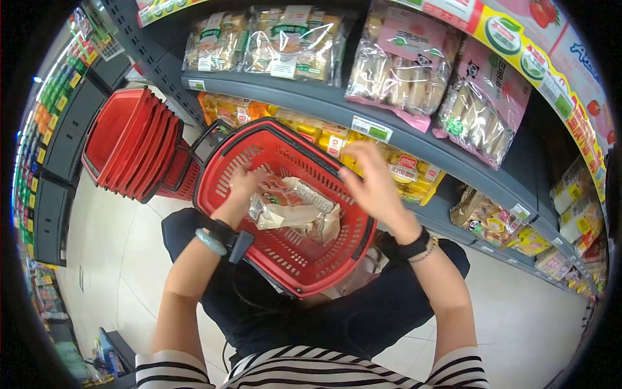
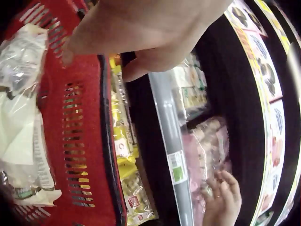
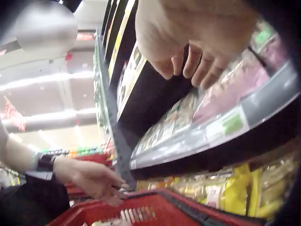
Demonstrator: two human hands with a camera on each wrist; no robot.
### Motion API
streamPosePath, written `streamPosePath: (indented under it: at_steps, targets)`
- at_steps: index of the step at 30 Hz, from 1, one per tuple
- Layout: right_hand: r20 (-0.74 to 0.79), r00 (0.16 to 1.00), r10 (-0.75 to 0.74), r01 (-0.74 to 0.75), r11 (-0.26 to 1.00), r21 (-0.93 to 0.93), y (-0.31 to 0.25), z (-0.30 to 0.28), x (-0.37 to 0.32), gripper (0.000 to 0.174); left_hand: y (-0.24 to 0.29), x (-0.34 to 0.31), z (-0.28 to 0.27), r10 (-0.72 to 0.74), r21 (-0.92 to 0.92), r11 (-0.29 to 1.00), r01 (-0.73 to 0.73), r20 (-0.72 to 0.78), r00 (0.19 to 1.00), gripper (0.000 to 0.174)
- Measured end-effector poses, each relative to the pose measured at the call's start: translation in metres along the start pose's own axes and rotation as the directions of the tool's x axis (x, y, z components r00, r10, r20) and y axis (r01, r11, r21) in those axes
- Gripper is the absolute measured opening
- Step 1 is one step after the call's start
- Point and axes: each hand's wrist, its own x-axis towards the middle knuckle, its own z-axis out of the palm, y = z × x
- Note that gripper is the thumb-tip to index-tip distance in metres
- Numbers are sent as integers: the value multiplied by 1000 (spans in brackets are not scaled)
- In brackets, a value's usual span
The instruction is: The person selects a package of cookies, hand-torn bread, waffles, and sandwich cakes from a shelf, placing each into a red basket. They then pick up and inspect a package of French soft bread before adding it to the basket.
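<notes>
A red basket (image 1: 304,259) rests over the person's lap, with clear-wrapped food packages (image 1: 295,211) inside. The left hand (image 1: 245,185) is over the basket's left part, beside the packages, fingers relaxed; whether it touches them cannot be told. Above the basket's right rim hovers the right hand (image 1: 372,181), fingers loosely extended and holding nothing. In the right wrist view the right hand (image 3: 197,42) hangs in front of the shelf with pink packages (image 3: 235,89). The left wrist view shows the left hand (image 2: 146,28) near the basket wall (image 2: 89,141).
Stacked red baskets (image 1: 129,146) stand at the left. Ahead, a grey shelf edge (image 1: 272,87) carries bagged bread (image 1: 295,45) and pink-labelled bags (image 1: 405,65). Yellow packages (image 1: 414,172) lie on the lower shelf, close behind the basket. Shelving continues to the right.
</notes>
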Motion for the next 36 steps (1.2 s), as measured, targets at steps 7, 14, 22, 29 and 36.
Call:
streamPosePath:
  at_steps: [7,14,22,29,36]
  targets:
    - [715,678,170,-1,973,-230,7,82,-21,58,-37,-15,19,-106,216,950,226,-459,882,109]
    - [691,700,183,-6,968,-250,13,79,1,59,-121,39,-18,-514,-245,857,452,-363,777,81]
    - [657,727,198,-39,968,-249,24,76,-5,60,-101,14,-33,-517,-442,752,489,64,854,37]
    - [654,736,178,-60,978,-198,22,72,-7,60,-98,-2,-27,-441,-671,638,377,83,893,36]
    - [632,752,188,-54,973,-225,18,62,-12,60,-85,-23,-23,-358,-595,741,311,41,933,29]
